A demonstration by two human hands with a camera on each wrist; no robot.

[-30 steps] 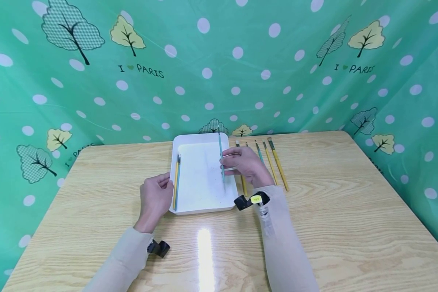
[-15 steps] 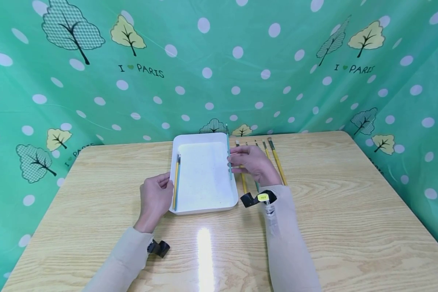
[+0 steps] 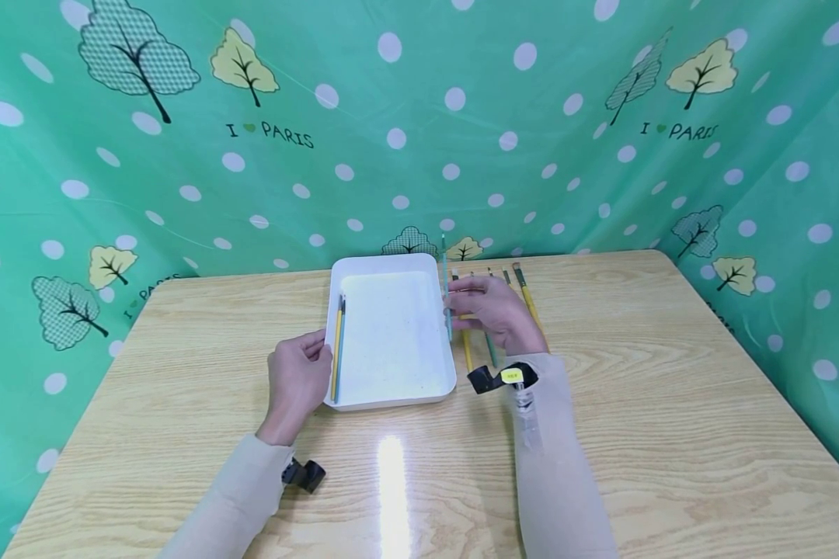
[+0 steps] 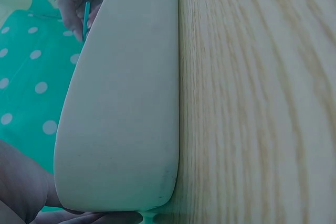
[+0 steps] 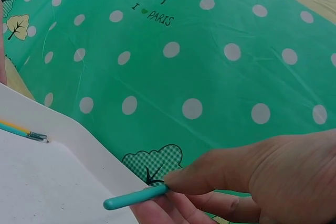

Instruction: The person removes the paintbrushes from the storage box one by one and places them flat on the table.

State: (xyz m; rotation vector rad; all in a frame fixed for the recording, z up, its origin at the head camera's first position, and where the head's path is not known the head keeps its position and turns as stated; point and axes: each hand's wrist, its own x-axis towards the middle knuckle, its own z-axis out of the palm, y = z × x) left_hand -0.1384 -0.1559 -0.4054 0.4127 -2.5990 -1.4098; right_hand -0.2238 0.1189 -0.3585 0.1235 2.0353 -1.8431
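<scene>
My left hand (image 3: 299, 380) holds the left side of a shallow white tray (image 3: 398, 334); in the left wrist view its fingers reach past the end of the tray's outer wall (image 4: 121, 103). A yellow paintbrush (image 3: 335, 353) and a blue paintbrush (image 3: 342, 353) lie side by side inside, along the left wall. Over the tray's right rim, my right hand (image 3: 492, 310) pinches a slim teal paintbrush (image 3: 445, 268), raised and nearly upright in the head view. The right wrist view shows its rounded handle end (image 5: 131, 199) sticking out from thumb and fingers.
Several more paintbrushes lie on the wooden table right of the tray, partly hidden by the right hand: a yellow one (image 3: 467, 353), a teal one (image 3: 492, 353), and a thicker yellow one (image 3: 527, 301). A green dotted cloth (image 3: 419, 155) hangs behind the table.
My right hand has moved right with the teal paintbrush, from over the tray's inside to its right rim. The left hand and the tray have stayed put.
</scene>
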